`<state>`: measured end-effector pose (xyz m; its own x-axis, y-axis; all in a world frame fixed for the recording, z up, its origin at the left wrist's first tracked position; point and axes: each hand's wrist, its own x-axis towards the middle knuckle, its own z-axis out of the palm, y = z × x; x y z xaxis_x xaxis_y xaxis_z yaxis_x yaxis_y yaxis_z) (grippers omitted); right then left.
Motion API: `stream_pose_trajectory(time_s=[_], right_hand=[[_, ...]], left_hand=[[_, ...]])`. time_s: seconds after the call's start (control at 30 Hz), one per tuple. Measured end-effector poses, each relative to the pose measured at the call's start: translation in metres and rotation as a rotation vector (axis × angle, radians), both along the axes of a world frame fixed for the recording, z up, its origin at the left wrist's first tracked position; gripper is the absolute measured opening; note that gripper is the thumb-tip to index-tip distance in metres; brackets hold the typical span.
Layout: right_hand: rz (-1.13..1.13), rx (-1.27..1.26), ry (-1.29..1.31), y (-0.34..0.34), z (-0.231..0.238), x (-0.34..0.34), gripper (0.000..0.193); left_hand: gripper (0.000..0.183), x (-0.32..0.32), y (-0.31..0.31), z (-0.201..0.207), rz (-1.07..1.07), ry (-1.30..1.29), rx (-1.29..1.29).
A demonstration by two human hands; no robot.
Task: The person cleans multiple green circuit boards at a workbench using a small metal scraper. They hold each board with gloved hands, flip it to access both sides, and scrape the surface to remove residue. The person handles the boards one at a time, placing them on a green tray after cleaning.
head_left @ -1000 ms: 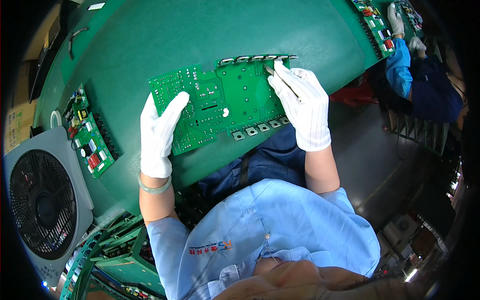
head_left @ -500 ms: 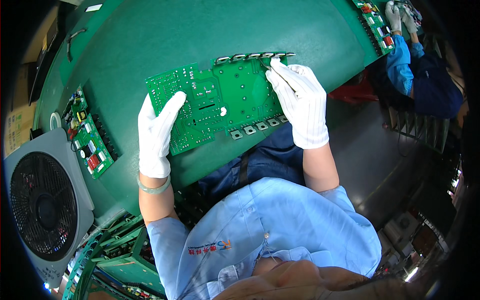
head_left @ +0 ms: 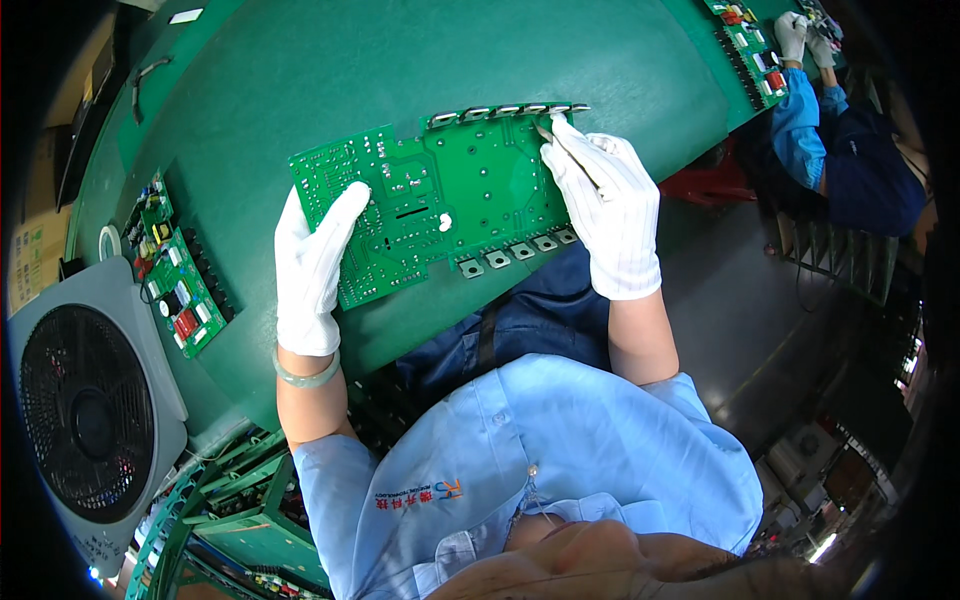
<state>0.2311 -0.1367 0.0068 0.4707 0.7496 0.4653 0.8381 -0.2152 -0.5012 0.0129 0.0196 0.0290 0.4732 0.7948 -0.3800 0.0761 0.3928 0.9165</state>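
A green circuit board is tilted up over the near edge of the table, its solder side facing me. Metal-tabbed components stick out in a row along its near edge, and a similar row lines the far edge. My left hand, in a white glove, grips the board's left end, thumb on the face and fingers hidden behind. At the far right corner, my gloved right hand is closed in a pinch. A thin pointed tool shows its tip at those fingers; the rest is mostly hidden.
Another populated board lies on the green table at the left, beside a grey fan. A third board is at the far right, near a co-worker's gloved hands. Below left stands a green rack of boards.
My right hand has shifted slightly to the right, baring more of the thin tool's tip. My left hand and the board have hardly moved.
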Motion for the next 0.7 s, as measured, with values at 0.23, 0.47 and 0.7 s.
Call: stream_pose_trajectory(time_s=[0.23,0.47,0.7], right_hand=[[-0.021,0.024,-0.058,0.0013,-0.0088,0.0045,0.024],[-0.006,-0.022,-0.004,0.0002,-0.0011,0.0008,0.027],[-0.027,0.004,-0.041,0.0019,-0.0065,0.004,0.022]], left_hand=[[0.029,-0.0008,-0.0005,-0.0006,0.003,-0.012,-0.001],[0.028,-0.0004,-0.0007,0.0003,0.004,-0.01,-0.009],[0.028,-0.0007,0.0,-0.0005,0.006,0.001,-0.014]])
